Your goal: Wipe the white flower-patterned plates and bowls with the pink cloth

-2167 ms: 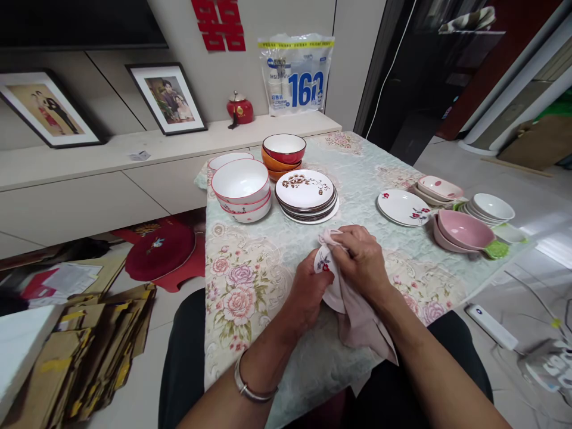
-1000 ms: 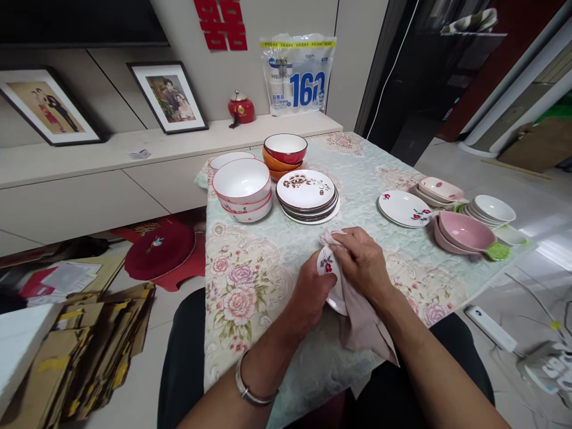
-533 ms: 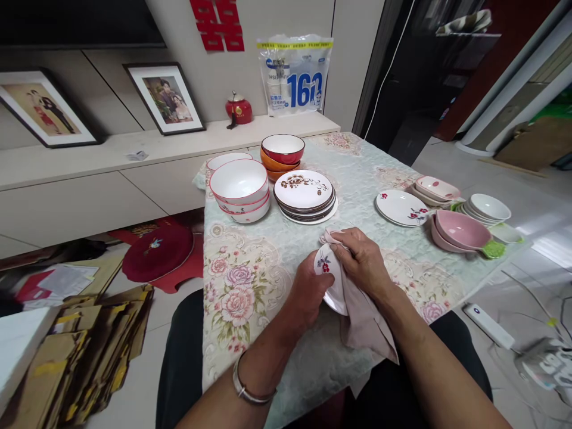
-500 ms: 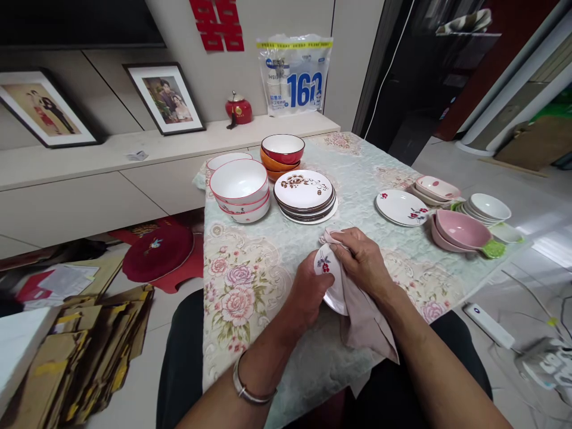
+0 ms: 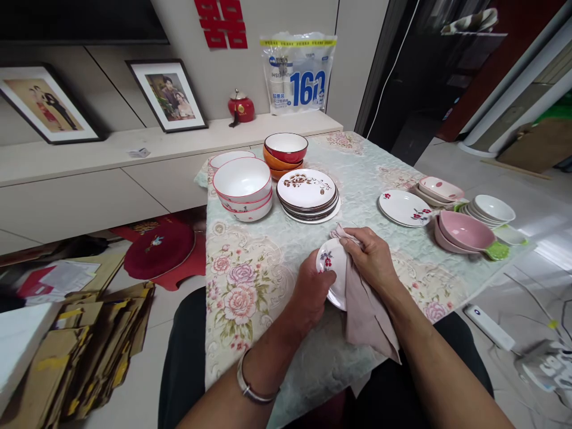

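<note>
Over the near part of the table, my left hand grips a white plate with a red and blue flower print, its thumb across the face. The plate is tilted up on edge. My right hand is closed on a pinkish-beige cloth, pressed to the plate's upper right rim; the cloth hangs down over the plate's right side. Just beyond my hands stands a stack of plates with brown flowers and dark rims. To the right lie white plates with red flowers.
White bowls with red rims and red and orange bowls are stacked at the table's far left. Pink dishes and small white bowls sit at the right edge. Flattened cardboard and a red stool are left of the table.
My right hand and the cloth have shifted slightly along the plate's rim, showing more of its printed face. The whole view has moved a little; the stacks stay put.
</note>
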The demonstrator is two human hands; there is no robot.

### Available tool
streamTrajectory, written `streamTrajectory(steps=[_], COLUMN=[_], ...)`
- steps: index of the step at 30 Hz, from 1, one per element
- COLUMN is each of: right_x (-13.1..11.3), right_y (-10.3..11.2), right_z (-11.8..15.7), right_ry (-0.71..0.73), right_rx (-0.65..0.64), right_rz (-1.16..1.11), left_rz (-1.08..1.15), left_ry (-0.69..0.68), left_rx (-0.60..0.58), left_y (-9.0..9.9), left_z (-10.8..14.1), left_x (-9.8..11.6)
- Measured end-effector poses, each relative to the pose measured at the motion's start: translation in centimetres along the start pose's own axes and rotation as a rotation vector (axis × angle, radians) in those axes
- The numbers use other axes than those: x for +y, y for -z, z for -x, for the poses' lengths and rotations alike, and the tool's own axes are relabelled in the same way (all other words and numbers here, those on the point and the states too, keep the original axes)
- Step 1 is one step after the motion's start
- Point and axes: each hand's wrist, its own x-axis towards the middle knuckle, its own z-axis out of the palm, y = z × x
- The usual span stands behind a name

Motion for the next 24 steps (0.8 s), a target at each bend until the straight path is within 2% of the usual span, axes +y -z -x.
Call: streamTrajectory(steps=[5,7,14,24], right_x=[-2.2,-2.6,-0.5,0.0], right_y=[-0.3,-0.4,0.2,-0.1], right_z=[0.5,0.6,0.1,0.1], right_ry=[0.217,0.258,0.076,0.008], right_rx=[-0.088,-0.126,-0.116,-0.056], right_rz=[0.101,0.12,0.023,0.048], left_rz=[-0.013,-0.022,-0.057,0.011], left_ry=[0.001,-0.007,0.006,0.019], left_rx=[-0.041,-0.054,-0.045,0.021], left_y=[0.3,0.4,0.3,0.0], left_z=[-0.2,-0.3,-0.1,0.2], left_x=[-0.3,-0.4,0.0,0.3])
